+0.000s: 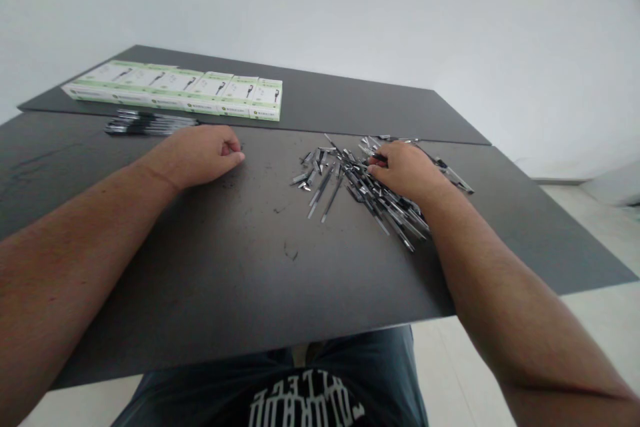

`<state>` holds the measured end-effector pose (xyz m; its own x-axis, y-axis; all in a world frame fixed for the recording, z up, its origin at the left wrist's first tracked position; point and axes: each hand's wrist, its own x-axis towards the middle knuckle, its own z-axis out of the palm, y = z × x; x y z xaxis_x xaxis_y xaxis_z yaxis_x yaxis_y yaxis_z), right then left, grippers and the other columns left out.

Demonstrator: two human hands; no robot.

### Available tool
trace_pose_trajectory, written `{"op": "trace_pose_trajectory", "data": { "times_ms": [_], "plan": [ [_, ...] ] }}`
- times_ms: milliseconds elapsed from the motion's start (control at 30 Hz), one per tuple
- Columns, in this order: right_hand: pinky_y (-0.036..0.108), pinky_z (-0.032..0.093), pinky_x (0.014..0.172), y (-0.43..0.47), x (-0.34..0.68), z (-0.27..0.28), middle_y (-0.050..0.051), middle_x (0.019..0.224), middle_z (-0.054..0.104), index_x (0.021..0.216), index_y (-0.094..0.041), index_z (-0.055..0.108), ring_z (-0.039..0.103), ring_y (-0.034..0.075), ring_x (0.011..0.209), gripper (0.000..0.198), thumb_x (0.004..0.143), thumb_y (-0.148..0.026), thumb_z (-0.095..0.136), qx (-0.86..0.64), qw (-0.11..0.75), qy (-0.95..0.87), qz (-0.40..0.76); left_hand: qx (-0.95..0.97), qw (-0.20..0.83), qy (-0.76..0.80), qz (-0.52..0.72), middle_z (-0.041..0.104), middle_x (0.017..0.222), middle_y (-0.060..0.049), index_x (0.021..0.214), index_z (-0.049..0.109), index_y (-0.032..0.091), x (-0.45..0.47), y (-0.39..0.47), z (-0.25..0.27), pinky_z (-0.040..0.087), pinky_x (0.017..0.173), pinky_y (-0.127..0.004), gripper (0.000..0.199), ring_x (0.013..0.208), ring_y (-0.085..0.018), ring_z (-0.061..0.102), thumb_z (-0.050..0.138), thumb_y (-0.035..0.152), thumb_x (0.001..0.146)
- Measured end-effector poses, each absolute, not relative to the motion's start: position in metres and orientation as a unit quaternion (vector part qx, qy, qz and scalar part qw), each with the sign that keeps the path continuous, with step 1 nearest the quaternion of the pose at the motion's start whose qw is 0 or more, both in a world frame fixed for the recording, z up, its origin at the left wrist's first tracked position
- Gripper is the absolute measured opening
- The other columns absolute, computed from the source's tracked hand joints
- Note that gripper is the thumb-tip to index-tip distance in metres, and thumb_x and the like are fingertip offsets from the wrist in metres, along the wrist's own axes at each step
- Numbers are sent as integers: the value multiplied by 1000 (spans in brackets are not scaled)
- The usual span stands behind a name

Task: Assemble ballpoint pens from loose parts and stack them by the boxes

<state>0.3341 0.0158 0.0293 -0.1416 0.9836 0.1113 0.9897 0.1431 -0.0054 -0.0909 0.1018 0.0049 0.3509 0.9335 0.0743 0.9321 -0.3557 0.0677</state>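
My left hand (207,155) is closed above the table, thumb against curled fingers. A small dark tip shows at its fingertips, too little to name. Behind its wrist lies a bundle of pens (150,123) with clear barrels and black grips. My right hand (407,170) reaches into a loose heap of pen parts (385,203), fingers pinched together at its upper side. Whatever they grip is hidden among dark pieces. Small clear and black pen caps (314,167) and thin refills (330,200) lie scattered at the heap's left side.
A row of several white and green boxes (200,90) with pen pictures stands at the back left. The dark grey table (240,273) has a seam across it and black marks. More pen pieces (455,177) lie right of my right hand. A white wall (320,7) rises behind.
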Motion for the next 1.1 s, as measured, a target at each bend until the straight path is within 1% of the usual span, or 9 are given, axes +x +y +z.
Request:
{"op": "trace_pose_trajectory", "data": {
  "times_ms": [133,267,333,500,667,733,867,967,1100],
  "plan": [
    [38,52,84,19,332,24,16,110,89,100,-22,84,79,33,103,20,103,-38,72,-666,32,-744,-32,819,17,570,60,84,100,-10,115,87,24,-93,106,2,53,85,-46,74,99,-35,79,51,83,89],
    [38,52,82,21,333,23,15,106,88,101,-22,85,78,31,98,23,104,-40,71,-685,13,-727,-38,812,32,579,61,87,106,-13,113,86,29,-94,109,-1,57,89,-49,58,101,-40,81,60,72,85],
    [38,53,82,22,333,22,15,104,89,100,-22,86,78,30,97,23,104,-37,69,-688,8,-725,-40,811,35,581,60,87,106,-13,115,86,28,-94,110,-1,58,90,-49,57,101,-40,81,61,70,85],
    [40,54,85,22,334,22,19,110,89,103,-21,86,79,32,100,28,109,-36,63,-680,0,-732,-45,824,14,565,44,86,104,-9,120,87,25,-95,110,-2,56,88,-45,63,104,-35,80,55,70,90],
    [40,54,87,22,331,23,20,113,89,105,-20,87,79,33,102,30,111,-34,61,-684,-13,-728,-43,813,26,580,46,86,104,-10,114,84,27,-90,106,2,56,86,-45,42,96,-35,81,63,56,91],
    [40,54,87,21,330,24,20,113,89,106,-19,87,79,33,102,31,111,-33,60,-684,-13,-728,-43,816,28,575,54,83,99,-8,112,84,26,-87,101,5,55,84,-42,34,93,-32,78,67,50,95],
    [39,49,83,19,329,29,21,111,89,105,-17,86,78,32,99,29,110,-29,59,-684,-12,-728,-50,838,30,538,88,74,89,0,111,84,17,-82,88,13,47,81,-32,26,83,-19,67,71,38,104],
    [39,45,80,14,330,35,21,110,88,102,-18,84,77,32,98,27,110,-31,61,-680,12,-731,-56,837,37,535,105,70,84,2,103,83,17,-78,79,16,44,78,-31,19,78,-17,63,73,33,102],
    [39,42,78,3,320,43,19,108,87,100,-20,80,73,30,92,27,110,-37,62,-681,93,-725,-36,843,57,513,150,74,90,1,101,82,19,-70,71,21,46,84,-30,22,87,-19,68,68,35,104]
  ]
}}
